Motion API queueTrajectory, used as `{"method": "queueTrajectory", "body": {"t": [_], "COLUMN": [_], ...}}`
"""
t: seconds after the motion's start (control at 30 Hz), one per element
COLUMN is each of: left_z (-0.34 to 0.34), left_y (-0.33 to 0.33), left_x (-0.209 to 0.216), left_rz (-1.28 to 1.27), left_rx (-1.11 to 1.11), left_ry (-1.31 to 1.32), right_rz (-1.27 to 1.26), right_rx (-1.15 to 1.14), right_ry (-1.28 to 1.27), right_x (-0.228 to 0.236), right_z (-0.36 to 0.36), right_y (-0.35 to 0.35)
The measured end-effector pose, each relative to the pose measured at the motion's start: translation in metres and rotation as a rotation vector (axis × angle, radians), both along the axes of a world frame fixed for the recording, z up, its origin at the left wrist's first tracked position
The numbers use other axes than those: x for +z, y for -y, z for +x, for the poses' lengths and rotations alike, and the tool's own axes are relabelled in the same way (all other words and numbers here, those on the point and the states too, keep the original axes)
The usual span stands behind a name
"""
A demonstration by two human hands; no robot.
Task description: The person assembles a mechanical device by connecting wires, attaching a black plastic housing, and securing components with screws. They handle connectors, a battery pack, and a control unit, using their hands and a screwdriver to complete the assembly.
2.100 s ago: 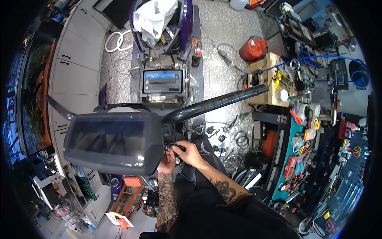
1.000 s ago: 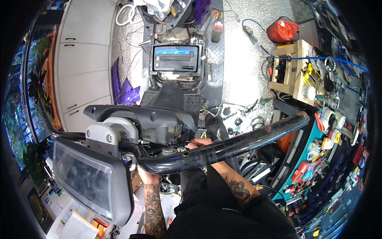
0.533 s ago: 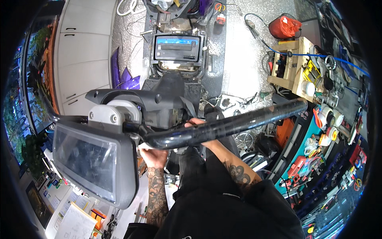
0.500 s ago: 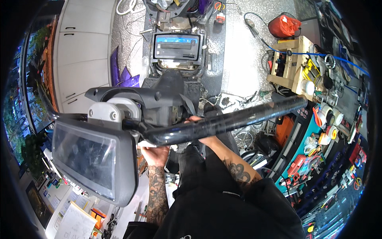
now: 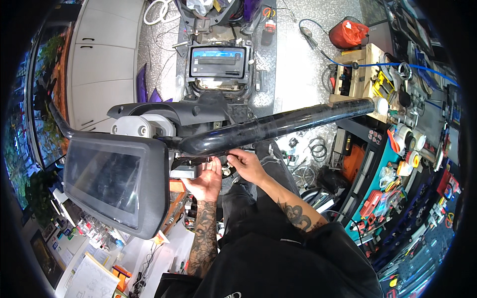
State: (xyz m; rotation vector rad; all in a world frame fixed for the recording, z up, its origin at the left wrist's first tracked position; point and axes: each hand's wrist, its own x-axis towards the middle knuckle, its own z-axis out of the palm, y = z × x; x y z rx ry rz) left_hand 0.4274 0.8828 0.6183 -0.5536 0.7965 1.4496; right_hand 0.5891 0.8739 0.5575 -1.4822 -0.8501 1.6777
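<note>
Head view: the left hand [image 5: 204,180] is palm up with fingers extended, touching or just beside a grey box [image 5: 186,173] under the near edge of the black handlebar [image 5: 278,124]. The right hand [image 5: 247,167] has thumb and fingers drawn together there; whether they pinch anything, I cannot tell. The display [image 5: 107,179] appears mounted, but beyond it a black case [image 5: 218,62] lies uncovered, so work looks only partway done, with covering left.

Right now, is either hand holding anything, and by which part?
Cannot tell: left hand is palm-up beside a grey part, right hand curls below the black handlebar; any gripped part is unclear.
</note>
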Motion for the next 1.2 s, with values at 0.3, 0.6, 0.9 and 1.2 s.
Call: {"method": "queueTrajectory", "body": {"t": [0.3,0.6,0.9,1.2], "left_z": [-0.009,-0.027,-0.021,0.003], "left_y": [-0.006,0.013,0.010,0.018], "left_x": [0.015,-0.039,-0.044,-0.047], "left_rz": [-0.114,-0.022,0.178,0.118], "left_rx": [0.044,-0.110,-0.128,0.022], "left_ry": [0.091,0.036,0.174,0.377], "right_rz": [0.487,0.672,0.436,0.292], "right_rx": [-0.041,0.062,0.074,0.099], "right_ry": [0.305,0.383,0.444,0.470], "right_x": [0.074,0.102,0.098,0.117], "right_z": [-0.010,-0.046,-0.086,-0.092], "right_y": [-0.021,-0.019,-0.026,-0.022]}}
